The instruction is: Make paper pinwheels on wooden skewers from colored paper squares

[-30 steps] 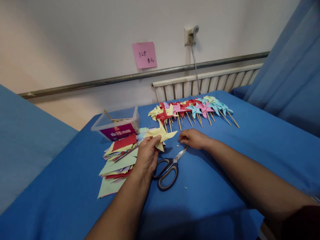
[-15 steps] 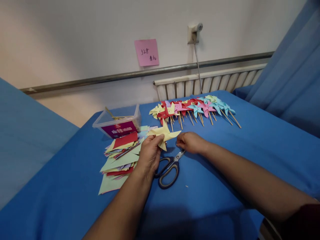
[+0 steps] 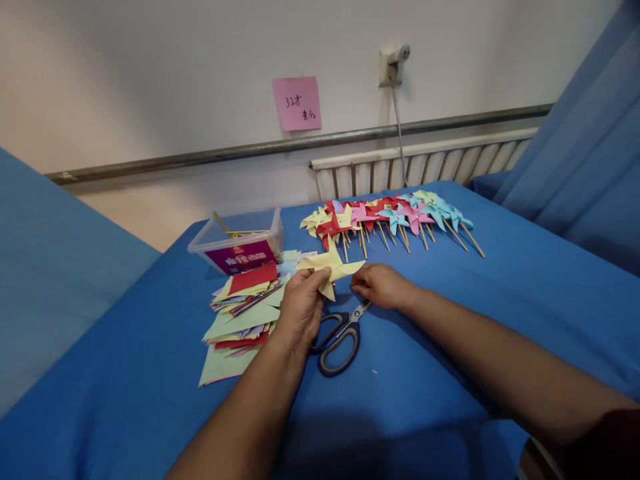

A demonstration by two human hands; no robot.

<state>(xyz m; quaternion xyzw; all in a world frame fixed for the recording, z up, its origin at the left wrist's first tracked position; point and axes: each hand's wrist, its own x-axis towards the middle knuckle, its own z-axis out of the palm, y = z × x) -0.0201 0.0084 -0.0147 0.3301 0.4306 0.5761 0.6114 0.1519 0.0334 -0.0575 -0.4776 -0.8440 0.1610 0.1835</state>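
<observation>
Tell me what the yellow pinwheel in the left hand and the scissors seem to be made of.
Yellow pinwheel: thin matte paper, judging by its sharp folded points. Scissors: grey, shiny blades, probably metal; black and grey handle loops with a dull look, likely plastic or rubber.

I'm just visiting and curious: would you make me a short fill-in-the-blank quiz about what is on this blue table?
1. The left hand holds a folded paper pinwheel whose colour is ____.
2. On the table between the two wrists lies a pair of ____.
3. The finished pinwheels at the far side are each fixed on a wooden ____.
4. The note stuck on the wall is ____.

Missing words: yellow; scissors; stick; pink
</observation>
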